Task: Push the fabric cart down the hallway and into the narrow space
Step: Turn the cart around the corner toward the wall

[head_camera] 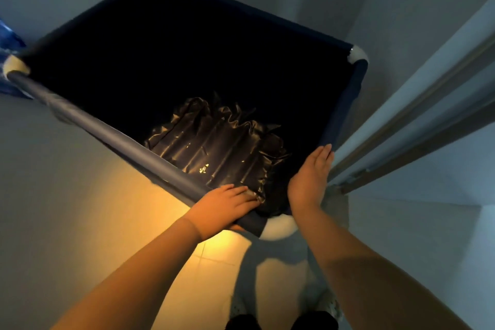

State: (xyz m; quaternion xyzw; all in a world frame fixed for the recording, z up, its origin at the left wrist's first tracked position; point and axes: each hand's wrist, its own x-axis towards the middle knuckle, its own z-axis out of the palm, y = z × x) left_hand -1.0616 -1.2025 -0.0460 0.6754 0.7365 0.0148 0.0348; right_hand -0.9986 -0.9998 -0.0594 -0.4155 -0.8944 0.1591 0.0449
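A dark navy fabric cart [88, 120] with white corner joints fills the middle of the view, its open top facing me. A crumpled black plastic bag [214, 147] lies at its bottom. My left hand [227, 206] lies over the near rail close to the near right corner, fingers curled on the fabric. My right hand [312, 174] presses flat along the right-hand rail, fingers pointing away from me. The cart's wheels are hidden.
A pale wall stands behind the cart. A door frame or sliding track [417, 120] runs close along the cart's right side. A blue patterned object [10, 43] touches the far left corner. Warm light falls on the tiled floor [150, 222] below my arms.
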